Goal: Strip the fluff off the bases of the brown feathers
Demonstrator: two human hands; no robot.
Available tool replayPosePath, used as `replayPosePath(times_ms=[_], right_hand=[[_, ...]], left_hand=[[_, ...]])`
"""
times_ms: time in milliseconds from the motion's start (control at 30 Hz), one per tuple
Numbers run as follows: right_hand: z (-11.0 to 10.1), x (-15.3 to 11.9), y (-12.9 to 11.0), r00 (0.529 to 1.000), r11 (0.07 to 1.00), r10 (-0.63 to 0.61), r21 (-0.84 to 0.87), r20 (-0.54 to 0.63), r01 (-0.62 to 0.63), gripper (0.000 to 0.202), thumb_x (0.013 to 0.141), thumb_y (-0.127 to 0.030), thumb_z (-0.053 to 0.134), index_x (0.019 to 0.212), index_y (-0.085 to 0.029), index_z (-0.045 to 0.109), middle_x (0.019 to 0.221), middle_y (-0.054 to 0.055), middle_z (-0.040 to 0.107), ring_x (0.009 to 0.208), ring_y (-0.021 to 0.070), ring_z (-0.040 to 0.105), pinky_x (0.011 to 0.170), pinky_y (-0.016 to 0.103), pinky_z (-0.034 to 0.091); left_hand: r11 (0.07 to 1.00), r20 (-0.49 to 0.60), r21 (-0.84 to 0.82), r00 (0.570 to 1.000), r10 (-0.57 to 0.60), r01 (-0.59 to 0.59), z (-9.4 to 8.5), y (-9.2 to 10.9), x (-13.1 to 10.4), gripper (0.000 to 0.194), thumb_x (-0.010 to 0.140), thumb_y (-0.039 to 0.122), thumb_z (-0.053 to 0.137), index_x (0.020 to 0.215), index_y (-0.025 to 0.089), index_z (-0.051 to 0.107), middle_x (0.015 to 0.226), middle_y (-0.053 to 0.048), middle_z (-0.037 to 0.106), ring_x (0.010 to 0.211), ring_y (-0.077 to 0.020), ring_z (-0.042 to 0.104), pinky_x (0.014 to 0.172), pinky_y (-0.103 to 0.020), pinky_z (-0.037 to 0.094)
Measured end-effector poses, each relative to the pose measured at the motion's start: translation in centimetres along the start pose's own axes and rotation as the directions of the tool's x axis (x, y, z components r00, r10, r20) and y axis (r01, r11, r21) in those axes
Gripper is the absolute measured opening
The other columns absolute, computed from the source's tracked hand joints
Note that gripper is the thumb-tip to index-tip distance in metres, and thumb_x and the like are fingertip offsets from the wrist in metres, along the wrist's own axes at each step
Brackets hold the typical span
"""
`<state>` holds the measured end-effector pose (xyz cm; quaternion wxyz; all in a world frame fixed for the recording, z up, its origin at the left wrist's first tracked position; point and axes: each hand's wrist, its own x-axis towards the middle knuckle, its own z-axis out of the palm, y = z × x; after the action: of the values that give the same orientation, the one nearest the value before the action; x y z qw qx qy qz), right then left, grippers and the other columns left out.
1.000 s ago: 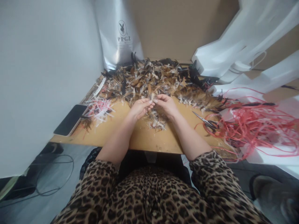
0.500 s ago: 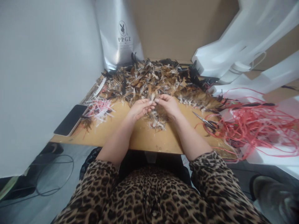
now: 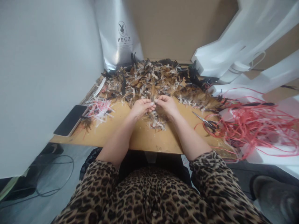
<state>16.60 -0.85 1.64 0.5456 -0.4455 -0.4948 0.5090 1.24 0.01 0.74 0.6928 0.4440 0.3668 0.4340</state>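
Observation:
My left hand [image 3: 142,108] and my right hand [image 3: 167,105] meet at the fingertips over the table [image 3: 149,141]. Between them they pinch a brown feather [image 3: 153,92] that points up and away from me; its lower end is hidden by my fingers. Both hands are closed, thumbs against forefingers. Just beyond lies a wide heap of brown, white and black feathers [image 3: 140,79]. Below my hands, nearer the table's front edge, a small bunch of feathers with pale fluffy ends [image 3: 157,125] rests on the wood.
Scissors [image 3: 205,120] lie to the right, beside a tangle of red plastic strips [image 3: 259,124]. On the left are a phone [image 3: 70,119] and a small pile of pink and white strips [image 3: 99,109]. A silver bag [image 3: 116,40] stands behind the heap.
A brown feather now shows more plainly, upright between my fingertips, where a paler tuft showed before. My hands have barely shifted.

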Motion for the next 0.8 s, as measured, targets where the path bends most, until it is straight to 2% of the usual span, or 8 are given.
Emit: replayPosePath(times_ms=[300,400,467,533,667,800], right_hand=[[0.4,-0.2,0.0,0.999,0.999,0.037,0.017,-0.012,-0.036,0.036,0.052,-0.044,0.08,0.062,-0.018,0.057,0.061,-0.003,0.059,0.056,0.0082,0.049,0.058,0.023,0.04],[0.3,-0.1,0.0,1.0,1.0,0.02,-0.005,-0.009,-0.02,0.034,0.055,-0.044,0.079,0.062,-0.018,0.058,0.059,-0.004,0.058,0.055,0.0079,0.048,0.058,0.023,0.04],[-0.2,-0.1,-0.2,1.0,0.998,-0.001,-0.06,0.014,0.002,0.03,0.06,-0.043,0.076,0.065,-0.017,0.061,0.059,-0.003,0.059,0.054,0.0079,0.047,0.058,0.024,0.039],[-0.9,-0.1,-0.4,0.997,0.98,-0.014,-0.195,0.073,0.028,0.024,0.064,-0.04,0.073,0.068,-0.017,0.065,0.06,-0.002,0.06,0.055,0.0085,0.048,0.059,0.024,0.039],[-2.3,-0.1,-0.5,0.958,0.83,0.027,-0.541,0.286,0.138,0.011,0.068,-0.027,0.066,0.069,-0.016,0.068,0.062,-0.001,0.063,0.057,0.0106,0.051,0.059,0.024,0.04],[-2.2,0.0,0.0,0.912,0.541,0.053,-0.78,0.407,0.316,0.01,0.067,-0.017,0.063,0.074,-0.019,0.07,0.069,0.002,0.067,0.061,0.0128,0.054,0.063,0.025,0.039]], left_hand=[[0.994,-0.003,0.099,0.999,0.05,-0.05,0.2,-0.2,0.0,0.01,0.072,0.016,0.071,0.076,0.008,0.068,0.07,-0.005,0.07,0.054,-0.0058,0.061,0.053,-0.016,0.047],[0.993,-0.012,0.103,0.998,0.064,-0.062,0.2,-0.2,0.0,0.012,0.071,0.018,0.073,0.073,0.008,0.067,0.068,-0.005,0.069,0.051,-0.0054,0.059,0.052,-0.016,0.046],[0.994,-0.036,0.076,0.996,0.08,-0.077,0.1,-0.1,0.1,0.013,0.071,0.019,0.074,0.072,0.009,0.066,0.067,-0.004,0.068,0.051,-0.0052,0.059,0.051,-0.016,0.045],[0.995,-0.077,0.04,0.992,0.095,-0.092,-0.1,0.1,0.1,0.014,0.071,0.02,0.073,0.072,0.009,0.065,0.068,-0.004,0.068,0.052,-0.0048,0.059,0.051,-0.015,0.045],[0.992,-0.174,-0.03,0.978,0.118,-0.125,-0.7,0.7,0.3,0.015,0.073,0.021,0.073,0.071,0.01,0.063,0.069,-0.003,0.068,0.054,-0.0031,0.058,0.054,-0.014,0.044],[0.987,-0.214,-0.066,0.968,0.13,-0.147,-1.0,0.8,0.4,0.014,0.074,0.02,0.072,0.072,0.01,0.063,0.069,-0.002,0.067,0.054,-0.0026,0.057,0.053,-0.013,0.043]])
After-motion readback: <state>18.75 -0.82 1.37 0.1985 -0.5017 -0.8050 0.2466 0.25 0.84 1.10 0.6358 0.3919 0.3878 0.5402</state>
